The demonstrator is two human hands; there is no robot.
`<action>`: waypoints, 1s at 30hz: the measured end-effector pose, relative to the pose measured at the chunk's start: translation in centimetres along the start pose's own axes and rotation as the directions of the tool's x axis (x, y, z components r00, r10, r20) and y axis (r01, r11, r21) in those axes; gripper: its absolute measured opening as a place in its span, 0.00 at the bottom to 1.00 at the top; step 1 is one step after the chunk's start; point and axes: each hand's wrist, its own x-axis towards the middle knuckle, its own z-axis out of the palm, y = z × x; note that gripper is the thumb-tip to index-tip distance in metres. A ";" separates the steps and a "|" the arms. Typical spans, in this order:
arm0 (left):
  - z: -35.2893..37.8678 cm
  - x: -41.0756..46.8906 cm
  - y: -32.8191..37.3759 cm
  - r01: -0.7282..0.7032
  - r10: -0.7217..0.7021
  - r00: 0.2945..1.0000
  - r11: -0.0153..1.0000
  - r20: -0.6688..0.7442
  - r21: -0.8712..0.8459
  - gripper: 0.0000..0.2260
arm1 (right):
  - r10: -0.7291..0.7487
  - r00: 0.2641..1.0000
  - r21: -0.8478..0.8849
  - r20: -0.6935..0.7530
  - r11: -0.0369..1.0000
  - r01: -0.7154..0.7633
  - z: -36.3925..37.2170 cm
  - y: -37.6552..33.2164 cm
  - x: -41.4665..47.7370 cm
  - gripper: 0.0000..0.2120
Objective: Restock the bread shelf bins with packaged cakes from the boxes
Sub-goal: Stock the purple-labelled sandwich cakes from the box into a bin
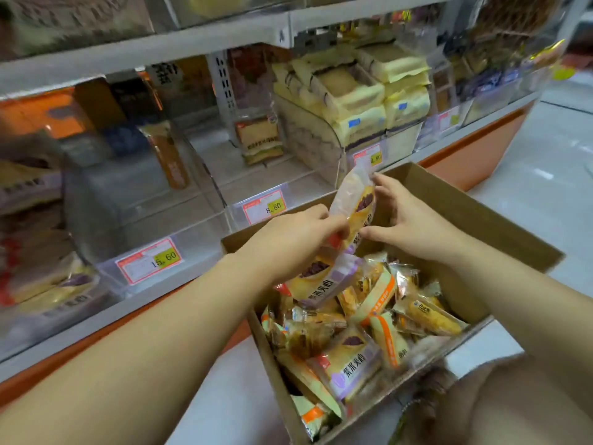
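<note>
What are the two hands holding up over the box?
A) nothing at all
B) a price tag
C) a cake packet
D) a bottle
C: the left hand and the right hand both grip a cake packet with their fingers, lifted above the open cardboard box that holds more packets.

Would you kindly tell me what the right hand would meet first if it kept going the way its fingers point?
The cake packet, gripped by the left hand: the right hand has fingers touching its edge. Past it, probably the clear bin with the 10.80 price tag, though depth is unclear.
</note>
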 end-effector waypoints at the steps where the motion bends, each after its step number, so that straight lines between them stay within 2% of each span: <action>1: -0.9 -0.6 0.0 -0.015 0.015 1.000 1.000 -0.024 0.004 0.12 | -0.018 1.000 0.005 -0.001 1.000 0.018 -0.4 -0.8 0.1 0.46; 4: -3.3 -2.3 -0.1 -0.056 0.069 0.992 0.991 -0.110 0.118 0.14 | -0.058 0.998 0.000 -0.004 0.998 0.058 -1.8 -3.7 0.1 0.40; 7: -5.5 -4.4 -0.3 -0.053 0.086 0.975 0.986 -0.205 0.161 0.19 | -0.101 0.995 0.071 0.003 0.992 0.100 -2.9 -6.8 0.3 0.23; 8: -6.2 -5.1 -0.4 -0.039 0.071 0.972 0.988 -0.224 0.146 0.20 | -0.123 0.992 0.089 0.018 0.989 0.121 -3.1 -8.0 0.3 0.20; 12: -8.4 -8.2 -1.2 0.066 -0.066 0.957 0.998 -0.283 -0.013 0.22 | -0.201 0.978 0.099 0.057 0.976 0.195 -3.0 -12.3 -0.2 0.20; 14: -9.2 -9.8 -1.5 0.127 -0.151 0.940 0.987 -0.305 -0.098 0.26 | -0.233 0.971 0.079 0.050 0.970 0.228 -2.8 -14.0 -0.6 0.15; 16: -10.1 -11.5 -1.7 0.180 -0.245 0.905 0.961 -0.349 -0.208 0.29 | -0.246 0.969 0.039 0.019 0.969 0.246 -2.6 -15.3 -0.8 0.09; 18: -11.1 -13.0 -2.2 0.195 -0.311 0.855 0.935 -0.415 -0.297 0.31 | -0.248 0.968 0.051 -0.032 0.967 0.250 -2.6 -16.8 -1.3 0.08; 21: -12.6 -15.0 -3.1 0.263 -0.401 0.778 0.907 -0.484 -0.329 0.26 | -0.294 0.950 -0.010 -0.104 0.955 0.295 -3.1 -19.2 -2.5 0.05; 23: -13.6 -16.0 -3.6 0.292 -0.462 0.727 0.877 -0.507 -0.381 0.20 | -0.338 0.936 -0.069 -0.100 0.941 0.333 -3.9 -20.9 -3.5 0.08; 26: -15.2 -16.5 -3.5 0.306 -0.487 0.695 0.866 -0.529 -0.395 0.12 | -0.366 0.928 -0.115 0.066 0.921 0.371 -4.2 -23.1 -4.7 0.07; 30: -17.1 -16.2 -2.4 0.251 -0.455 0.735 0.871 -0.503 -0.422 0.08 | -0.390 0.885 -0.198 0.253 0.875 0.442 -1.5 -24.3 -5.1 0.15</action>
